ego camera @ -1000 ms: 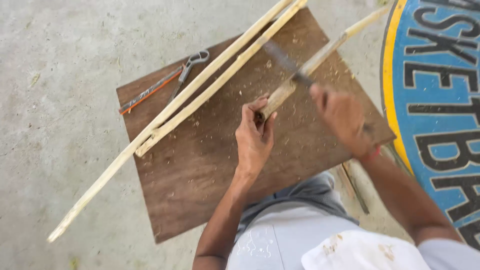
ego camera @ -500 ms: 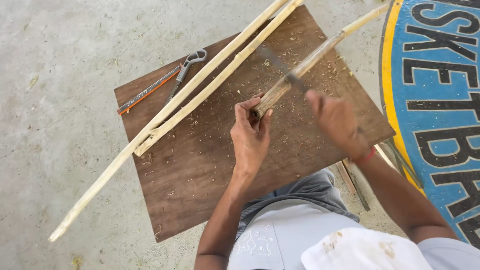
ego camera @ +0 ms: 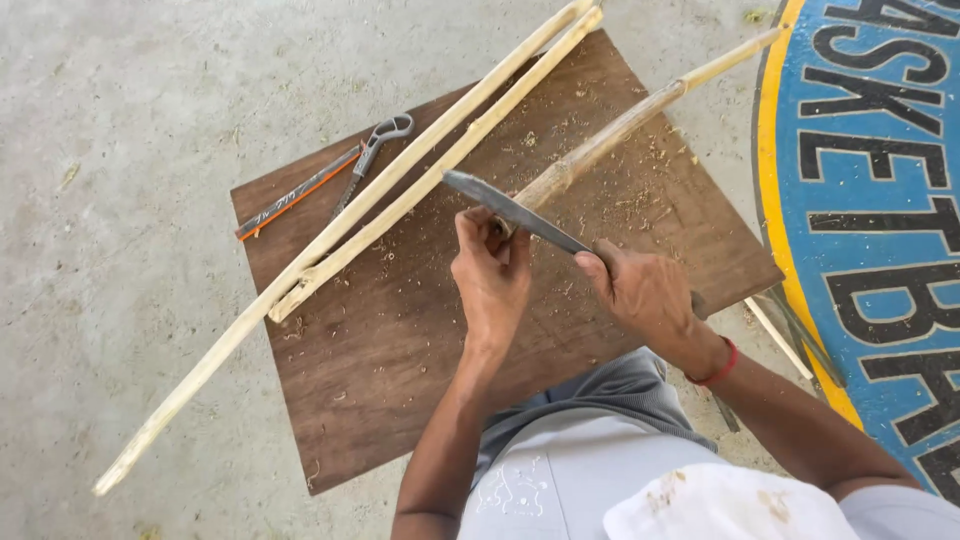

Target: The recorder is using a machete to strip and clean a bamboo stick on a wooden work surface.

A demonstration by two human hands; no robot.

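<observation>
Grey concrete floor (ego camera: pixel 110 150) fills the left of my view, and on it lies a brown wooden board (ego camera: pixel 400 370) dusted with shavings, serving as my surface. Two long pale sticks (ego camera: pixel 330 245) lie side by side across the board's left part, running from the near left floor up to the far edge. Just left of them, at the far left of the board, I see a pair of pincers (ego camera: pixel 372 150) touching a thin orange-and-black strip (ego camera: pixel 295 195). Near the board's middle my left hand (ego camera: pixel 490 280) is closed around the near end of a bamboo stick (ego camera: pixel 620 125), which slants away to the far right past the board's edge. My right hand (ego camera: pixel 645 295) has its grip closed on the handle of a knife (ego camera: pixel 515 210), whose blade lies across the bamboo just beside my left fingers. A red band (ego camera: pixel 715 368) circles my right wrist. Further right, blue painted floor (ego camera: pixel 880 180) with a yellow border shows.
</observation>
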